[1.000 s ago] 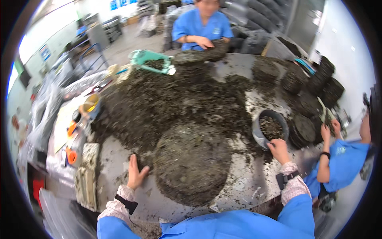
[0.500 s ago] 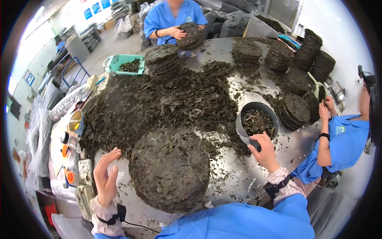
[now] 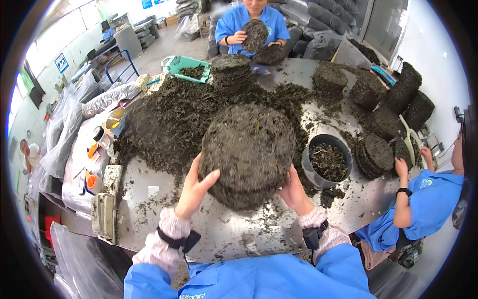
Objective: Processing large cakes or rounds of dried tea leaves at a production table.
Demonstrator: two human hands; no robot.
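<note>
- At the near edge of the metal table point(image 3: 149, 189), we hold a big round stack of pressed dark leaf cakes point(image 3: 246, 152) between both hands.
- Our left hand point(image 3: 196, 187) presses its open palm and fingers against the stack's left side; our right hand point(image 3: 294, 192) cups its lower right side.
- The stack sits lifted or tilted toward us; we cannot tell whether its base touches the table.
- Just right of it stands a grey bucket point(image 3: 327, 160) with loose leaf inside.
- Behind lies a loose leaf heap point(image 3: 169, 117), with a green tray point(image 3: 185, 67) at its far edge.
- Across the table a person holds another cake point(image 3: 256, 35); smaller cake stacks point(image 3: 386, 107) line the right side.
</note>
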